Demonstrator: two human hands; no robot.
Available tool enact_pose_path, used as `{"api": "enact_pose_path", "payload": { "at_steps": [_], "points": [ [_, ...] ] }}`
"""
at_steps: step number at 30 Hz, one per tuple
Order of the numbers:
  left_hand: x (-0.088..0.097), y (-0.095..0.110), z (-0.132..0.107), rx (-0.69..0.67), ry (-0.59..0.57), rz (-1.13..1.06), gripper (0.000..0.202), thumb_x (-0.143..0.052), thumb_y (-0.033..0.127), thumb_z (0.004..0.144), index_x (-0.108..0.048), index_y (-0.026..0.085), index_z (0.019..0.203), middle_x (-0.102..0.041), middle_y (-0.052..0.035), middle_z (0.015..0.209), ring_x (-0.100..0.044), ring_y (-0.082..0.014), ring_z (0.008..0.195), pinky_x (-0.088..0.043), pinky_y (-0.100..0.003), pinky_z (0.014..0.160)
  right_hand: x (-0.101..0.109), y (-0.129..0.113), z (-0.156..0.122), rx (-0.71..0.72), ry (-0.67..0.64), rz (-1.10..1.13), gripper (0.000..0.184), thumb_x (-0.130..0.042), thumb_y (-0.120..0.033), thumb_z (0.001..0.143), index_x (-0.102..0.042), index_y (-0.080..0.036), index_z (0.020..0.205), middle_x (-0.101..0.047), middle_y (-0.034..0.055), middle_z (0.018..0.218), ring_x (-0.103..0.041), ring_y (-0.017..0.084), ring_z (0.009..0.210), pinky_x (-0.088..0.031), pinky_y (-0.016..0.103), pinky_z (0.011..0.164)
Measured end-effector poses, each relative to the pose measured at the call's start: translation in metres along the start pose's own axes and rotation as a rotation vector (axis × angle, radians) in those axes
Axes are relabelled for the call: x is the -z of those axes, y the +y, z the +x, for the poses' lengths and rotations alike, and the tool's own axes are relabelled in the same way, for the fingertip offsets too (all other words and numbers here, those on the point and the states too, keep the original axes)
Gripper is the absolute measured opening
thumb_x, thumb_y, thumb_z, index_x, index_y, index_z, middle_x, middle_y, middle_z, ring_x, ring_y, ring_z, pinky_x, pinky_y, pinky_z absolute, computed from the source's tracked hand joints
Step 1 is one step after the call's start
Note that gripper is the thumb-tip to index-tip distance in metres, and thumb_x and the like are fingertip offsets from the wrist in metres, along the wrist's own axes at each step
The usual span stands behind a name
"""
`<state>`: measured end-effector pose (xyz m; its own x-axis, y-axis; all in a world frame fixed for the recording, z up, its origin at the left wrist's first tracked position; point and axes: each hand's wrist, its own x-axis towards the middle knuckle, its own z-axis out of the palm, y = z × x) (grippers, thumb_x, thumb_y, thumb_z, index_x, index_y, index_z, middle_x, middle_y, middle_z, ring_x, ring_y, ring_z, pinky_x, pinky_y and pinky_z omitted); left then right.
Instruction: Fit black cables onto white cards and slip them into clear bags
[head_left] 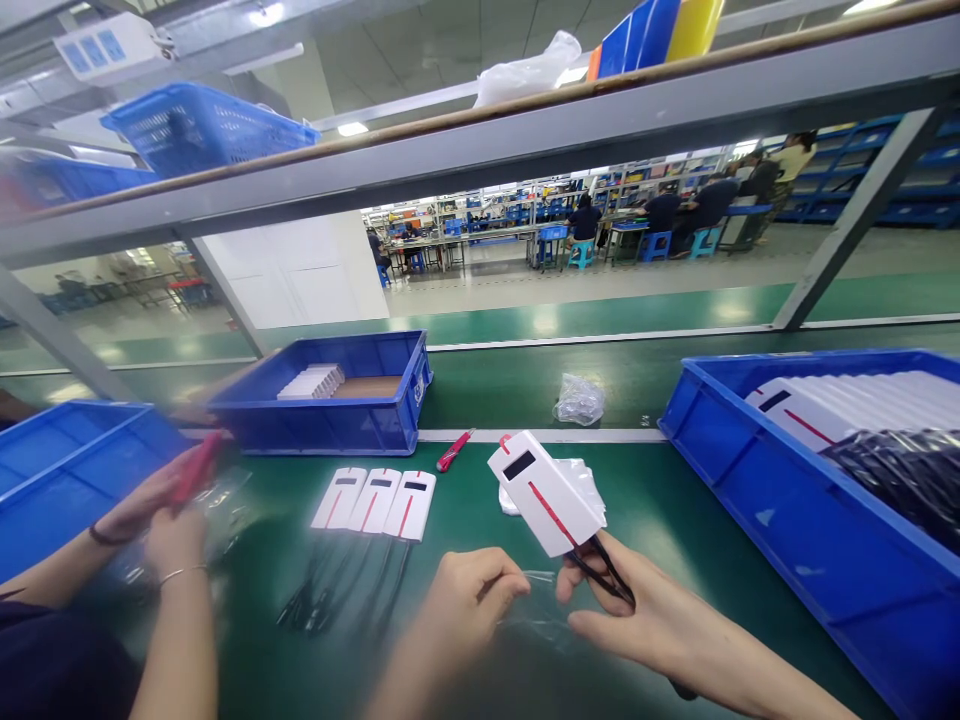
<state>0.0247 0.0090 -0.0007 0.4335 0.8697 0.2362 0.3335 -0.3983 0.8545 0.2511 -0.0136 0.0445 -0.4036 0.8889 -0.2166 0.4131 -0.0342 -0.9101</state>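
Observation:
My right hand [637, 605] is closed on the black cables of a white flat device [546, 492] that has a dark window and a red stripe. The device tilts up above the bench. My left hand [476, 600] pinches the edge of a clear plastic bag [541, 612], which hangs between my two hands. Behind the held device lies a stack of clear or white bags [592, 485], partly covered by it. Three similar white devices [373, 500] lie in a row to the left, their black cables [307, 605] stretching toward me.
A red cutter [454, 452] and a crumpled clear bag [579, 400] lie farther back. At right, a blue bin [757, 535] holds more devices and cables. Another blue bin [322, 425] holds white pieces. On the left, a co-worker's hands [169, 515] handle something red, blurred, near clear plastic.

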Motion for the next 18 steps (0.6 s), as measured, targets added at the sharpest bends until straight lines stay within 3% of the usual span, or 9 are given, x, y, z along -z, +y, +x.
{"api": "enact_pose_path", "payload": {
  "at_steps": [5, 10, 13, 15, 18],
  "points": [
    [-0.001, 0.001, 0.000, 0.010, -0.011, 0.004, 0.026, -0.050, 0.019, 0.094, -0.065, 0.018, 0.073, -0.063, 0.0005, 0.066, -0.053, -0.0118, 0.062, -0.036, -0.022, 0.062, 0.000, -0.008, -0.003, 0.004, 0.006, -0.071, 0.018, -0.061, -0.022, 0.084, -0.056, -0.025, 0.101, -0.061, -0.0043, 0.097, -0.040, 0.011, 0.066, -0.037, 0.022, 0.059],
    [-0.004, 0.003, 0.001, -0.014, -0.017, 0.009, 0.025, -0.051, 0.018, 0.094, -0.067, 0.018, 0.073, -0.065, 0.0003, 0.066, -0.054, -0.0115, 0.060, -0.036, -0.022, 0.060, -0.006, 0.000, 0.004, 0.049, 0.052, -0.008, 0.017, -0.058, -0.025, 0.089, -0.054, -0.024, 0.106, -0.063, -0.0016, 0.097, -0.058, 0.017, 0.085, -0.046, 0.024, 0.071],
    [-0.010, 0.005, 0.002, -0.049, -0.020, 0.025, 0.026, -0.051, 0.019, 0.094, -0.067, 0.018, 0.072, -0.068, -0.0008, 0.066, -0.056, -0.0119, 0.059, -0.037, -0.023, 0.059, -0.010, 0.007, 0.010, 0.092, 0.056, 0.046, 0.021, -0.059, -0.031, 0.092, -0.052, -0.023, 0.110, -0.062, -0.0007, 0.098, -0.060, 0.021, 0.099, -0.048, 0.026, 0.082],
    [-0.013, 0.007, 0.003, -0.091, -0.008, 0.051, 0.029, -0.050, 0.021, 0.095, -0.067, 0.018, 0.072, -0.070, -0.0023, 0.068, -0.058, -0.0129, 0.059, -0.039, -0.024, 0.059, -0.013, 0.005, 0.013, 0.105, 0.019, 0.055, 0.022, -0.062, -0.029, 0.088, -0.053, -0.023, 0.107, -0.061, -0.0009, 0.098, -0.059, 0.021, 0.099, -0.048, 0.026, 0.082],
    [-0.011, 0.009, 0.001, -0.158, 0.055, 0.137, 0.034, -0.050, 0.032, 0.098, -0.069, 0.022, 0.071, -0.070, -0.0041, 0.067, -0.062, -0.0151, 0.059, -0.042, -0.026, 0.056, -0.016, -0.007, 0.015, 0.073, -0.073, 0.078, 0.025, -0.062, -0.020, 0.078, -0.054, -0.022, 0.102, -0.060, -0.0034, 0.091, -0.055, 0.017, 0.084, -0.046, 0.023, 0.070]
  ]
}}
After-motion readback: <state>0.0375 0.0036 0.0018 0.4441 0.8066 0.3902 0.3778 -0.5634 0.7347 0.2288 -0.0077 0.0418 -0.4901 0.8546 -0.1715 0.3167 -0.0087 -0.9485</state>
